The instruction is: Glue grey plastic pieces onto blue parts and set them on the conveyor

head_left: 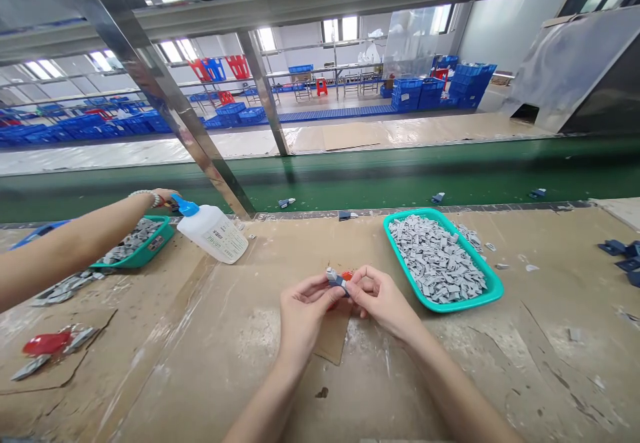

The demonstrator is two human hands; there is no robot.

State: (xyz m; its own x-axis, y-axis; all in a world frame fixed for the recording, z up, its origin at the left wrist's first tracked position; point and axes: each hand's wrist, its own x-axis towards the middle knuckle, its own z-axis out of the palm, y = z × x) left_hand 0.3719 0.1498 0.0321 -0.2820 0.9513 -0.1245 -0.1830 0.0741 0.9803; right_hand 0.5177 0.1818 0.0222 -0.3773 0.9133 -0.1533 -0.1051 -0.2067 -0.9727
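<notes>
My left hand (305, 313) and my right hand (380, 299) meet above the bench, and their fingertips pinch a small grey-and-blue plastic part (336, 281) between them. A red piece (347, 275) shows just behind it, partly hidden by my fingers. Under my hands lies a piece of brown cardboard (334, 336). To my right, a teal tray (440, 307) is heaped with small grey parts. Further left, a co-worker's hand (163, 196) is near the blue nozzle of a white squeeze bottle (214, 235).
A second teal tray (127, 263) of grey parts stands by the co-worker's arm. Grey and red pieces (47, 344) lie at the left, and blue parts (620, 255) at the right edge. A green conveyor belt (320, 183) runs behind the bench, carrying a few small parts.
</notes>
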